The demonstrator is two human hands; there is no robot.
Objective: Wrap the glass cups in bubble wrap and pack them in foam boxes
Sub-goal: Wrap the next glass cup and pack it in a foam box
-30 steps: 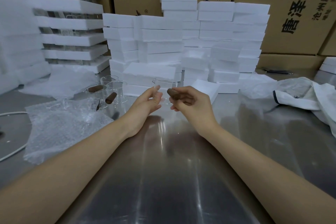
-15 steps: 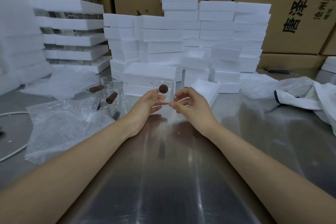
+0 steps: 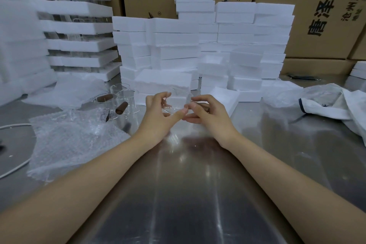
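Head view: one clear cup (image 3: 178, 102) is held between both hands, raised over the table (image 3: 188, 194), just in front of the foam boxes (image 3: 176, 45). Left hand (image 3: 158, 114) is curled round the cup's left side, with the thumb stretched underneath and the fingers hooked over the top. Right hand (image 3: 210, 114) is curled at the cup's right side, where the brown handle (image 3: 204, 106) is gripped under the fingers. The handle is mostly hidden. Which way the cup is tilted can't be told, as the glass is too clear. Bubble wrap (image 3: 69, 140) is laid flat on the table to the left, apart from the held cup. Spare cups (image 3: 126, 103) are stood at the wrap's far edge, and two brown handles are seen on them. Foam trays (image 3: 79, 27) with glassware between them are stacked far left. Cartons (image 3: 326, 16) printed with characters are lined up behind the boxes. White cloth (image 3: 332, 105) is bunched at right. White cable (image 3: 13, 166) is seen at the left edge, beside the wrap.
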